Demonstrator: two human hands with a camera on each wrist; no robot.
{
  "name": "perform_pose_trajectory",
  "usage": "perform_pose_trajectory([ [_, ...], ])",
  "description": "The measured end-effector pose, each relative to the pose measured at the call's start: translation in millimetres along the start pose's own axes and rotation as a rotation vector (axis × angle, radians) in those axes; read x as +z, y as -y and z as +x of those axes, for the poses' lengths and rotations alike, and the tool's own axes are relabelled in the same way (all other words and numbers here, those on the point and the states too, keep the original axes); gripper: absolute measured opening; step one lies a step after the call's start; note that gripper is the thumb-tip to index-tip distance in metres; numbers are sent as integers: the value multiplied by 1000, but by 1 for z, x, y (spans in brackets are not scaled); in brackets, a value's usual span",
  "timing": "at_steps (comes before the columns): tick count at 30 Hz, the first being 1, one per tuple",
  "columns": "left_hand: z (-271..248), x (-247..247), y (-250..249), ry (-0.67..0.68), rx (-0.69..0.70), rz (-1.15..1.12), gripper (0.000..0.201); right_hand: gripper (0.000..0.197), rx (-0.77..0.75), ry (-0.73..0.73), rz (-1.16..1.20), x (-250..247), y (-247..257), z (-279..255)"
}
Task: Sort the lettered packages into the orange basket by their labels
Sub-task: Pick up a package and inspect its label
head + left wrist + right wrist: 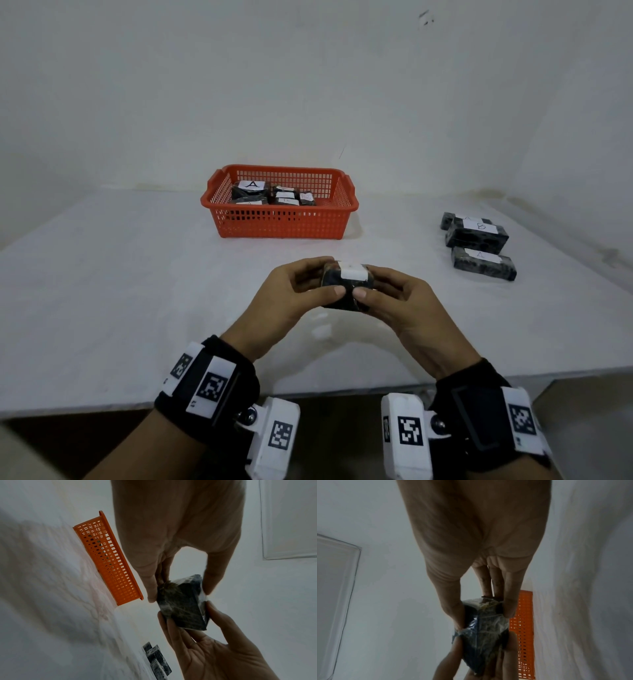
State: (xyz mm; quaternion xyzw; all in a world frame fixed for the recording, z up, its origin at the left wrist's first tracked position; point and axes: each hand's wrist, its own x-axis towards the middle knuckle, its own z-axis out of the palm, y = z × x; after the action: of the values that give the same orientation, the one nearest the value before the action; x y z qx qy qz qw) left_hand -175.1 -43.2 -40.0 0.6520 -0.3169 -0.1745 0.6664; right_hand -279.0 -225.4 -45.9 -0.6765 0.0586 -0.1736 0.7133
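Both hands hold one dark wrapped package (346, 286) above the table's middle, its white label (352, 270) facing up with no letter readable. My left hand (301, 291) grips its left end and my right hand (390, 294) grips its right end, thumbs on the near side. The left wrist view shows the package (181, 604) pinched between fingers and thumb, and so does the right wrist view, where the package (484, 626) fills the centre. The orange basket (279, 222) stands farther back and holds several labelled packages, one marked A (251, 185).
At the right of the white table (102, 291) lie three dark packages: one marked B (478, 233), one marked A (483, 263), one partly hidden behind (448, 219). White walls close the back and right. The table's front edge runs just below my wrists.
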Motion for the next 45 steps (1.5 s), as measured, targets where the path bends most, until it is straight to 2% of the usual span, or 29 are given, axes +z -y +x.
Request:
perform_pose_trajectory([
  [4,1,-2,1,-5,55,69,53,46,118,42,96,0,4,-3],
  [7,0,-2,2,85,51,68,62,35,186,19,139,-1,8,-4],
  [10,0,3,1,79,14,48,62,32,136,-17,114,-2,7,-4],
  [14,-1,9,-2,-54,51,89,35,46,33,19,34,-3,4,-6],
  [18,-2,5,-3,-18,120,108,45,58,82,-9,142,-2,3,-5],
  [21,-3,4,-2,28,129,133,55,54,119,-17,124,0,6,-4],
  [24,-4,8,-3,48,84,114,57,44,83,-31,91,-1,6,-5],
  [26,-5,10,-7,65,14,61,48,35,51,-60,76,-3,6,-5],
  [28,-3,11,-7,41,-10,54,31,29,36,-69,64,-3,6,-5],
  [31,0,11,-6,-17,-8,79,21,39,35,-57,47,0,7,-5],
  [37,-1,15,-5,42,-51,-7,26,46,8,-91,-3,2,4,-3],
  [42,2,13,-5,-19,-64,-21,24,52,22,-15,43,-3,3,-7],
  [45,0,13,-6,40,-67,-57,34,51,5,-29,39,-5,1,-5],
])
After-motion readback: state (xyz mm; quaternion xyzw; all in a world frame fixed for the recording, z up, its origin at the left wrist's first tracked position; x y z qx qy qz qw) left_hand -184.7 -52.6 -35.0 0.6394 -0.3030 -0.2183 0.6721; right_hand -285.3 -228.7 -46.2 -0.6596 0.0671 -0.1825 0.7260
